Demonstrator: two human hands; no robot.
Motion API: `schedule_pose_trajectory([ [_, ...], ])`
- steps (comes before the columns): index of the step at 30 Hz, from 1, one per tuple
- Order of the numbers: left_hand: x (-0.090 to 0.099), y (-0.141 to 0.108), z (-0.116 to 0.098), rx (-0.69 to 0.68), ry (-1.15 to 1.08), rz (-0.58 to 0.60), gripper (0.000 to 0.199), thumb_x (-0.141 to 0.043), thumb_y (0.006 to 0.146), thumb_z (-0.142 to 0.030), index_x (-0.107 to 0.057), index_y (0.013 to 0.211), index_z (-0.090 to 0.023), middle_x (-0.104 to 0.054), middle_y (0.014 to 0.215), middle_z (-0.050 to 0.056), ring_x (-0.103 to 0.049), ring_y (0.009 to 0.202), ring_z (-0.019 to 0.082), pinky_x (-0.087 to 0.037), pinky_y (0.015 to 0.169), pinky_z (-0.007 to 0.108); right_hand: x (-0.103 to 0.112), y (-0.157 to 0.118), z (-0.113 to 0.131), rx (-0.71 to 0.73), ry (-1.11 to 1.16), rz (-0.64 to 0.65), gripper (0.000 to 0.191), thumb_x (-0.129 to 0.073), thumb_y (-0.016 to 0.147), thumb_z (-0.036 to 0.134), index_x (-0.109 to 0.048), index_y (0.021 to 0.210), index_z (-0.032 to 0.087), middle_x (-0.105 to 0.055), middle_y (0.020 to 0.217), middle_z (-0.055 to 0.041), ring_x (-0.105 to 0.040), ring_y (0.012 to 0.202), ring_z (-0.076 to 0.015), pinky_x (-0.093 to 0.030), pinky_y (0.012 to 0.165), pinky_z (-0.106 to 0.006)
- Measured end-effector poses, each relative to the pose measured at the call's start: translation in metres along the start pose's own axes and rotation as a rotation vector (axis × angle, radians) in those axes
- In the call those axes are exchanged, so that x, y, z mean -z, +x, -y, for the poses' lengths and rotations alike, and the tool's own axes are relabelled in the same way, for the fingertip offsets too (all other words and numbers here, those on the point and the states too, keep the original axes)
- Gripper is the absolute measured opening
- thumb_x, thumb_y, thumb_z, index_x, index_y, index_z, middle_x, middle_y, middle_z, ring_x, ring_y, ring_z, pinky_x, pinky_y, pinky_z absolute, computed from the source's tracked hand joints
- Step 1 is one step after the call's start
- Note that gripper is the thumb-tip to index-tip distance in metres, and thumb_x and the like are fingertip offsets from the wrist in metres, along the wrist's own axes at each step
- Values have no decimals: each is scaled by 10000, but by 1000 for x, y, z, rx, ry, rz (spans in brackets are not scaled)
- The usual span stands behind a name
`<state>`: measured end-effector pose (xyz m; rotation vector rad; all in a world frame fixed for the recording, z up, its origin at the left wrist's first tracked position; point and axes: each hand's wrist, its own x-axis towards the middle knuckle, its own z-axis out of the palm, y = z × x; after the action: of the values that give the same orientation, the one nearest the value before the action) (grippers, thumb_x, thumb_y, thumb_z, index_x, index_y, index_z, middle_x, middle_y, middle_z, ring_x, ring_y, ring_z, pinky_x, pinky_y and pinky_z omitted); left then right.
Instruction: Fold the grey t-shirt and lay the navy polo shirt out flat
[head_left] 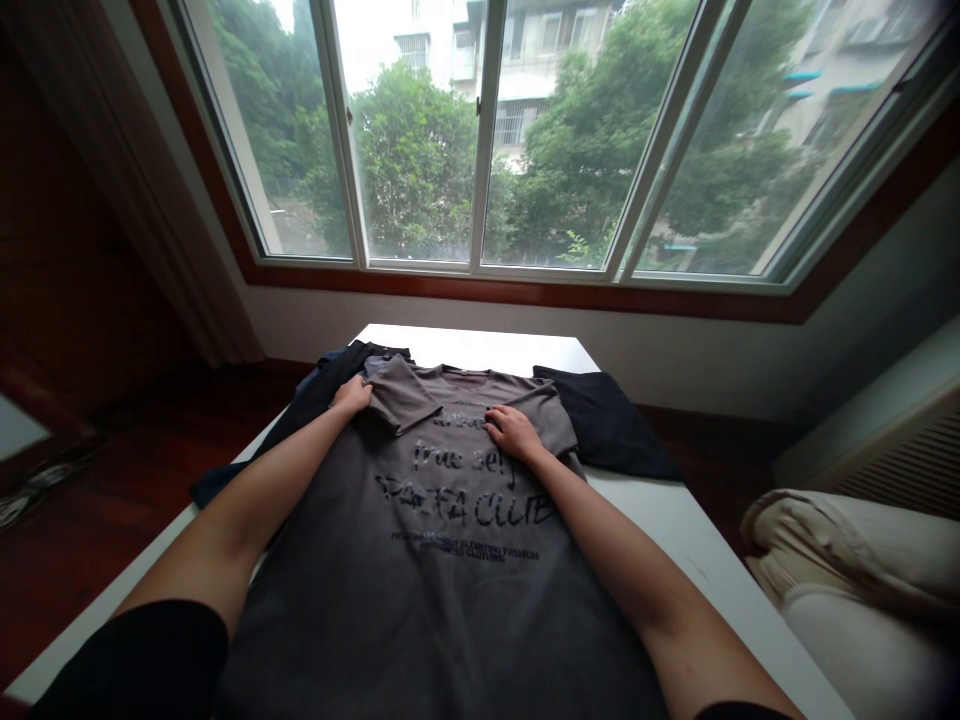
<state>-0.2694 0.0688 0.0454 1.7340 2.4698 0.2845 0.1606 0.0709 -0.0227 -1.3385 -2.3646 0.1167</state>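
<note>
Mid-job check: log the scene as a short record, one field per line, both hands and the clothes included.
garment: gray printed T-shirt, spread on the white table
left hand: closed on the T-shirt at a sleeve
right hand: on the chest print, grip unclear
left side: dark clothes
right side: black garment
beyond table: window

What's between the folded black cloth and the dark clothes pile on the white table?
The dark grey T-shirt with black lettering, as the head view shows.
</note>
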Motion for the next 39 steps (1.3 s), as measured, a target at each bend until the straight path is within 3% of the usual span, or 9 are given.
schedule_pose_trajectory([
  [7,-2,-7,10,67,44,0,461,-386,1046,-542,-657,1270,-244,-714,1324,181,-676,1231,381,-534,955,454,1,-1,0,3,-5,-13,339,-637,1018,354,-723,1320,226,-632,1470,-118,-567,1372,-267,-400,1186,-373],
  [11,-5,-11,12,63,51,37,657,-403,983,-730,-616,1336,-219,-709,1317,206,-681,1212,402,-543,929,453,2,-1,1,-10,-3,0,334,-640,1015,349,-724,1319,241,-628,1476,-112,-567,1372,-266,-404,1183,-376],
  [13,-6,-15,14,-5,66,92,781,-484,914,-797,-553,1428,-213,-696,1344,204,-678,1214,406,-545,918,435,3,-1,2,-11,-1,2,334,-637,1016,347,-723,1321,245,-626,1479,-109,-565,1374,-266,-403,1183,-377],
  [16,-10,-26,22,-206,125,124,939,-592,875,-763,-356,1610,-228,-649,1419,194,-664,1237,390,-531,945,416,3,-1,2,-3,-5,4,337,-630,1019,352,-722,1323,237,-628,1476,-114,-563,1375,-265,-402,1184,-376],
  [19,-15,-37,34,-379,224,27,925,-563,939,-683,-226,1686,-253,-552,1523,205,-577,1349,396,-485,1035,459,2,-1,2,4,-17,-2,341,-625,1021,353,-721,1320,219,-632,1469,-121,-566,1370,-265,-402,1185,-371],
  [22,-15,-38,40,-489,271,-55,818,-565,966,-601,-309,1667,-266,-464,1605,182,-429,1482,386,-423,1127,489,1,0,2,11,-27,-2,346,-620,1023,354,-717,1322,208,-634,1466,-123,-568,1367,-263,-400,1186,-364],
  [27,-13,-21,12,-661,187,-99,582,-564,969,-400,-537,1535,-273,-422,1660,72,-375,1528,272,-291,1263,385,2,0,4,0,-33,12,351,-613,1025,356,-712,1330,215,-625,1475,-121,-562,1373,-262,-396,1188,-366],
  [33,-28,11,-43,-496,159,9,612,-520,1013,-456,-466,1590,-258,-305,1736,86,-221,1608,281,-165,1303,450,4,0,6,-34,-32,31,360,-612,1019,355,-706,1349,245,-610,1497,-114,-553,1383,-276,-399,1190,-397],
  [39,-47,33,-47,-364,143,11,676,-425,1038,-541,-373,1650,-258,-261,1748,133,-123,1634,344,-90,1281,601,2,-1,3,-37,-32,35,365,-610,1020,367,-701,1352,248,-605,1502,-111,-545,1394,-274,-391,1200,-405],
])
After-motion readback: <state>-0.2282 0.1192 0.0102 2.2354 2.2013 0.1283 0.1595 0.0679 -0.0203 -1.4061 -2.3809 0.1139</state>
